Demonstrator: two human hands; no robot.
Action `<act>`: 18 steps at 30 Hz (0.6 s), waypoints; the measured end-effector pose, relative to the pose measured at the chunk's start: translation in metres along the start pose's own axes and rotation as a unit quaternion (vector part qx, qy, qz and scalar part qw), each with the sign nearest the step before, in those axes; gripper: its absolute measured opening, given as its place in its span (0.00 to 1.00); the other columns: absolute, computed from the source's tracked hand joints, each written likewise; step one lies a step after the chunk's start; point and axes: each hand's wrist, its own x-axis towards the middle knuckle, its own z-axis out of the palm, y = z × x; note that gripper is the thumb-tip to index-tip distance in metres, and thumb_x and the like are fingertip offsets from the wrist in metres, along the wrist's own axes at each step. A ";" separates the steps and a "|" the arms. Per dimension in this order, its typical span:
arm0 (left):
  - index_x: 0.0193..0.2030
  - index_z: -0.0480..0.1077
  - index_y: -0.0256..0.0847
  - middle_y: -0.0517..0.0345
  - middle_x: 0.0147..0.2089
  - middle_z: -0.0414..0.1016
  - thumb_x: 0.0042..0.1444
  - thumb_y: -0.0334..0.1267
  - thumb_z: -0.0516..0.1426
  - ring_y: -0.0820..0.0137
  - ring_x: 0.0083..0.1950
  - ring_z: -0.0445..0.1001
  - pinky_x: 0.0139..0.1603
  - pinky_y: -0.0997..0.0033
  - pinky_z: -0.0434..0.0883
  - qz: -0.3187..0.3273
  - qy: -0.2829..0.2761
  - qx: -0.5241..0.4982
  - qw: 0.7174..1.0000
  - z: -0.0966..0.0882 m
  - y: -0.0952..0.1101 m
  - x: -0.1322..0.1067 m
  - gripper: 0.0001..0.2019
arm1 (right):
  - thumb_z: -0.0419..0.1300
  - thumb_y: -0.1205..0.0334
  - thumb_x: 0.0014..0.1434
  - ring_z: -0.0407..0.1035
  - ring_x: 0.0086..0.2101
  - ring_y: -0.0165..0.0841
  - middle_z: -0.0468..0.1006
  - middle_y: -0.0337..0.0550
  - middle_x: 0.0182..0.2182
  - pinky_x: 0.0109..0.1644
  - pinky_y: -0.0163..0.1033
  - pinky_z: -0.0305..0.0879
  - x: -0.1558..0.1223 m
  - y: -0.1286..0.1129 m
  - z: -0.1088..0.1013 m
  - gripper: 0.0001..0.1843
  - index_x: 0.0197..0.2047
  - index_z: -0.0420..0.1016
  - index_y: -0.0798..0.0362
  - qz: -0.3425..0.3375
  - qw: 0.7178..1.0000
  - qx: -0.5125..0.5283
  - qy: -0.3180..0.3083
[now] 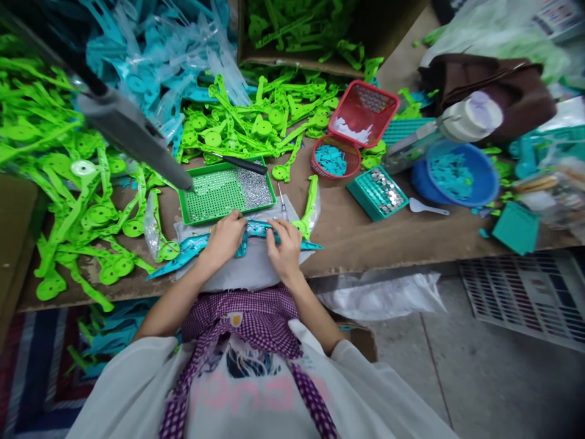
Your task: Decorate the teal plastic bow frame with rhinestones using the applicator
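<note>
A long, curved blue plastic part (189,249) lies across a grey cloth (251,268) at the table's front edge. My left hand (225,239) is closed on it left of its middle, thumb side toward the centre. My right hand (285,249) is closed on the same part right of the middle, its fingertips near the top edge. Anything small under the fingers is hidden. Just beyond my hands stands a green tray (214,192) of small metal pieces, with a black-handled tool (242,163) resting across it. A thin screwdriver-like tool (283,201) lies behind my right hand.
Bright green plastic parts (98,213) heap up at left and back, beside blue ones (155,61). A grey, rod-like tool (132,137) hangs over the tray. Red baskets (336,160), a teal tray (377,192) of round metal pieces and a blue bowl (484,195) stand at right.
</note>
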 end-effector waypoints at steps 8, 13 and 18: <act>0.40 0.71 0.37 0.48 0.43 0.73 0.66 0.31 0.48 0.63 0.43 0.74 0.44 0.65 0.72 0.014 0.127 -0.050 0.991 0.037 -0.006 0.005 0.10 | 0.53 0.57 0.68 0.70 0.47 0.37 0.81 0.46 0.49 0.50 0.45 0.52 0.009 0.009 -0.001 0.16 0.53 0.76 0.51 -0.033 0.985 -0.108 -0.128; 0.40 0.69 0.38 0.45 0.49 0.75 0.67 0.33 0.48 0.63 0.50 0.75 0.49 0.62 0.73 0.066 0.228 -0.082 0.968 0.045 -0.006 -0.009 0.09 | 0.52 0.57 0.68 0.71 0.47 0.38 0.81 0.46 0.48 0.48 0.45 0.53 0.011 0.011 -0.001 0.16 0.54 0.75 0.52 -0.042 0.985 -0.100 -0.134; 0.37 0.68 0.40 0.49 0.40 0.78 0.64 0.33 0.52 0.64 0.40 0.78 0.43 0.64 0.74 0.082 0.258 -0.023 0.962 0.039 -0.019 -0.036 0.05 | 0.51 0.59 0.68 0.73 0.49 0.37 0.80 0.49 0.48 0.50 0.45 0.60 0.003 0.009 -0.022 0.15 0.51 0.76 0.53 -0.063 0.996 -0.026 -0.061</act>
